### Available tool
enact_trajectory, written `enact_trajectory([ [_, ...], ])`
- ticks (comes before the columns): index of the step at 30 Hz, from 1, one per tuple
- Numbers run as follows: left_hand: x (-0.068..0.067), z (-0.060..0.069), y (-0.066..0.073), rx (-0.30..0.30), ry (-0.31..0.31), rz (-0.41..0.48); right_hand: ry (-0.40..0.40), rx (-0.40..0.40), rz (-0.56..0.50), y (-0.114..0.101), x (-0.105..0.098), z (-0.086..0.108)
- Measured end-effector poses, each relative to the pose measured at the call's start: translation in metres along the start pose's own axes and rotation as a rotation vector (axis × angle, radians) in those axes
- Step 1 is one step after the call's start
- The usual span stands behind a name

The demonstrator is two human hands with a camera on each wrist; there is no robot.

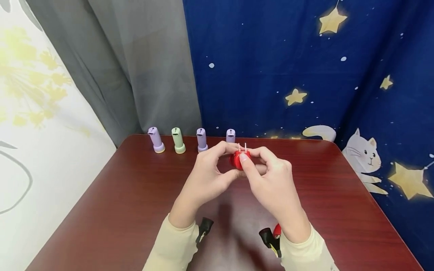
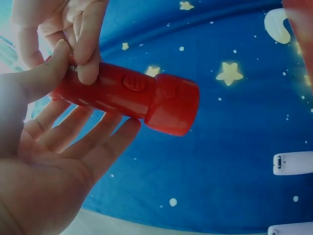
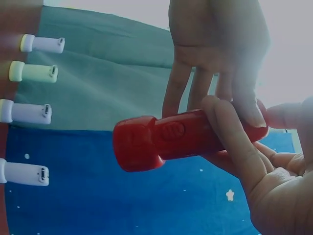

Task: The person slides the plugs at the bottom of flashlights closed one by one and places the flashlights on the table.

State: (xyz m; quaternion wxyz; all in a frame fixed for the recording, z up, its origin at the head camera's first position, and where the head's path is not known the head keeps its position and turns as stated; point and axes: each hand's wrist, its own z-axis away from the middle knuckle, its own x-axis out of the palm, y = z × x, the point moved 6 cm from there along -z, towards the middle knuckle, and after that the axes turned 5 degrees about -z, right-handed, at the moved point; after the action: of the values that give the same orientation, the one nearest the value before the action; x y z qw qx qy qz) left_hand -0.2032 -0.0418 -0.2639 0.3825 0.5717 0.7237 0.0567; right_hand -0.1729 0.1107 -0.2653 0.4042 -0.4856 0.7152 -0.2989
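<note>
Across the centre-left of the left wrist view, a red flashlight [image 2: 122,95] is held by both hands, its wide head left free; in the head view it is seen nearly end-on, raised over the table [image 1: 129,218] near the middle of the frame. By the left hand [image 1: 207,177] it is pinched between the thumb and fingers that are spread beneath the barrel. By the right hand [image 1: 274,184] the tail end is pinched, its thumb laid close to two pale prongs [image 1: 245,146].

Because the glossy barrel is gripped mainly near the tail, the flashlight could be tipped head-first and dropped if either pinch were loosened. The prongs could be bent, or a fingertip pricked, if pressed askew. Should the hands be pushed toward the far edge, the rightmost purple flashlight [image 1: 230,134] could be knocked over.

The base of that purple flashlight is covered by the hands in the head view. In both wrist views the red tail is hidden behind fingers. The small lettering cannot be read. Beside the right cuff, at lower centre-right, a red object [image 1: 277,230] is partly concealed and cannot be identified.
</note>
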Motion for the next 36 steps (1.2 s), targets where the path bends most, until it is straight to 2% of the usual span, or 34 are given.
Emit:
enact_trajectory([
  [3,-0.003,-0.001,0.005,0.019,-0.006,0.001,-0.004,-0.02,0.008,-0.005,-0.003,0.001],
  [11,-0.011,-0.002,0.017,0.075,-0.027,-0.002,0.034,-0.162,0.004,-0.019,-0.008,0.007],
  [14,-0.014,-0.001,0.019,0.098,-0.031,0.002,0.035,-0.189,0.003,-0.021,-0.007,0.007],
  [22,-0.013,0.005,0.021,0.096,-0.037,0.034,0.03,-0.199,0.06,-0.021,-0.008,0.012],
  [36,-0.018,0.007,0.024,0.121,-0.036,-0.023,0.012,-0.235,0.021,-0.023,-0.005,0.011],
])
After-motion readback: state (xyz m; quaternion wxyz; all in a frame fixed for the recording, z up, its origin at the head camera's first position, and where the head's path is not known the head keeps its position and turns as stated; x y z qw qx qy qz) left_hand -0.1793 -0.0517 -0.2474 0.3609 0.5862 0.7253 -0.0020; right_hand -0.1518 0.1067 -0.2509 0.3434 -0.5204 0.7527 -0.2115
